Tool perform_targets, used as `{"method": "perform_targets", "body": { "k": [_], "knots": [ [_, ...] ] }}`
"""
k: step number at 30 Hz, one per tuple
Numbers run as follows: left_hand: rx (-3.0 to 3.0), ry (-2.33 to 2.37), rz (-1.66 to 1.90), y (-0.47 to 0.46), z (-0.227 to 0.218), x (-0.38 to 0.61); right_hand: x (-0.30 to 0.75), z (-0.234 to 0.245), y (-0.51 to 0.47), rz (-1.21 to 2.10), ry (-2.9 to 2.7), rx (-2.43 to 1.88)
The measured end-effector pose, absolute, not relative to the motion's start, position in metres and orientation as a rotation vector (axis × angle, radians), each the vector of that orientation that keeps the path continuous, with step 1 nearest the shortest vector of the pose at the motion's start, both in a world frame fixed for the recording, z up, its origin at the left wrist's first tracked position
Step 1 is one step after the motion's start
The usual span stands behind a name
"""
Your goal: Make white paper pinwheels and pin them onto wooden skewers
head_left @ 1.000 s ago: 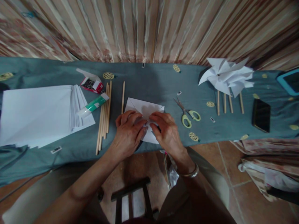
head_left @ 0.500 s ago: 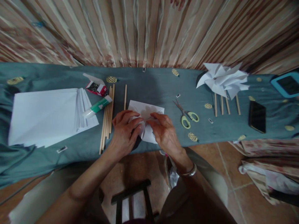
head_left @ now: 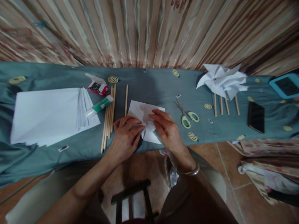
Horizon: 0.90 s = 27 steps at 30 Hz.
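A square of white paper (head_left: 149, 107) lies on the cloth in front of me, some of its flaps bent in toward the centre. My left hand (head_left: 125, 135) is closed at the paper's left side, thumb and index finger pinching the folded flaps near the middle. Over the right side is my right hand (head_left: 169, 129), thumb and fingers slightly apart; part of the paper is hidden beneath it. A single wooden stick (head_left: 126, 99) lies just beyond my left hand. Green-handled scissors (head_left: 186, 115) rest open to the right of the paper.
To the left are a stack of white paper (head_left: 46, 115), a glue tube (head_left: 99, 106), a small red box of dark pins (head_left: 97, 87) and several wooden sticks (head_left: 107, 121). Paper pinwheels (head_left: 221, 79) on sticks, a phone (head_left: 256, 117) and a blue-framed device (head_left: 286, 85) lie right.
My right hand has drawn slightly right, away from the paper's centre, and its fingers have parted. My left hand stays at the folded flaps, a little lower.
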State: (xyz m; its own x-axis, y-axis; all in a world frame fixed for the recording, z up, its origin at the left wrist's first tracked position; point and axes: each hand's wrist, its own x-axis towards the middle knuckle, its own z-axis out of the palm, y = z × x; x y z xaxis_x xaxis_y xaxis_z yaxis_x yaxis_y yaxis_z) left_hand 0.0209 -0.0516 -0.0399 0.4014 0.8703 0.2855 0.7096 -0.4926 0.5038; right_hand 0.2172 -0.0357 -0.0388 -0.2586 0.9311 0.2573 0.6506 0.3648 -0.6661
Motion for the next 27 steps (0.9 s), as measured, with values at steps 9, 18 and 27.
{"method": "perform_targets", "body": {
  "k": [9,18,27],
  "knots": [
    [2.43,1.53,0.63,-0.05,-0.04,0.005,0.232,-0.05,-0.018,0.365,-2.045,-1.55],
    [2.449,1.533,0.509,-0.048,-0.037,0.0,0.261,-0.038,-0.039,0.485,-2.012,-1.565],
    [2.495,1.599,0.57,-0.039,-0.046,-0.01,0.269,-0.041,-0.054,0.732,-1.836,-1.624]
  ]
}}
